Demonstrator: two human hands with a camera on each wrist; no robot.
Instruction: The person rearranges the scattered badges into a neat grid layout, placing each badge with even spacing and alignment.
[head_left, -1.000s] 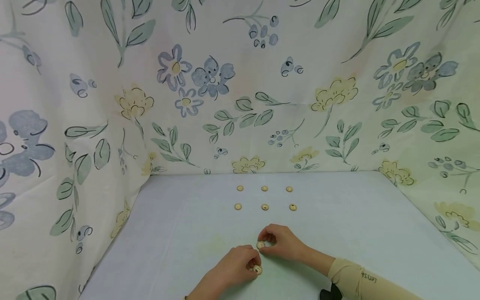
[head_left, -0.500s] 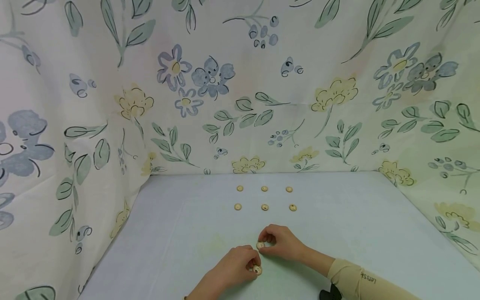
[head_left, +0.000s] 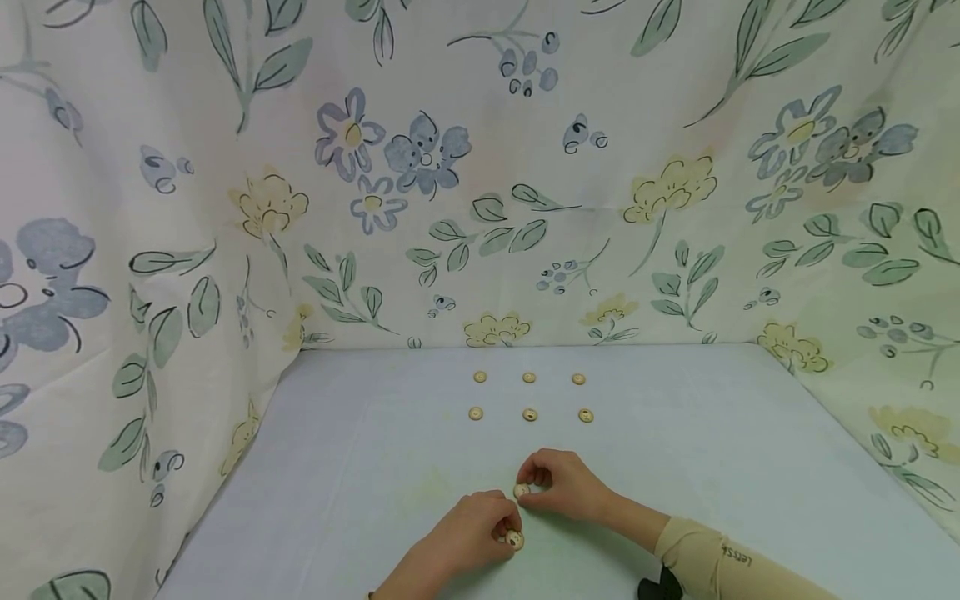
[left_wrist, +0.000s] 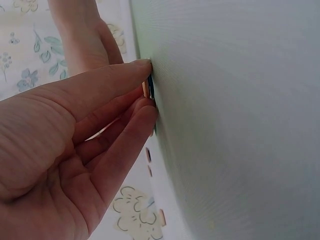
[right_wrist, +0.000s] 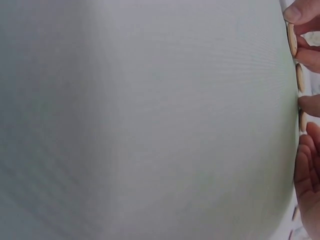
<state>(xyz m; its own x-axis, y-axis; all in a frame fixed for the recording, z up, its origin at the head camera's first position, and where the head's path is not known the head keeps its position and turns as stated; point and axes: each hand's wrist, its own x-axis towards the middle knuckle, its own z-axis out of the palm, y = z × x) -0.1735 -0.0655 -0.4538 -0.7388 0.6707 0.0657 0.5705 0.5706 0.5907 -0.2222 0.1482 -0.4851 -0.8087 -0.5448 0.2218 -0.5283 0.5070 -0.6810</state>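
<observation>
change: none, both hands hold position as before
left hand point(head_left: 472, 533): pinching near button point(head_left: 514, 539)
right hand point(head_left: 564, 485): pinching far button point(head_left: 521, 491)
grid point(head_left: 529, 396): six buttons untouched
progress: placement stalled

Pale blue-grey tabletop point(head_left: 750, 467), floral cloth backdrop point(head_left: 480, 192) draped behind and along both sides, soft even light

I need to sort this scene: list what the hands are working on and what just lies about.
In hand:
left hand pinching a wooden button
right hand pinching another button

Lying about:
six buttons in two rows
floral cloth backdrop
table
</observation>
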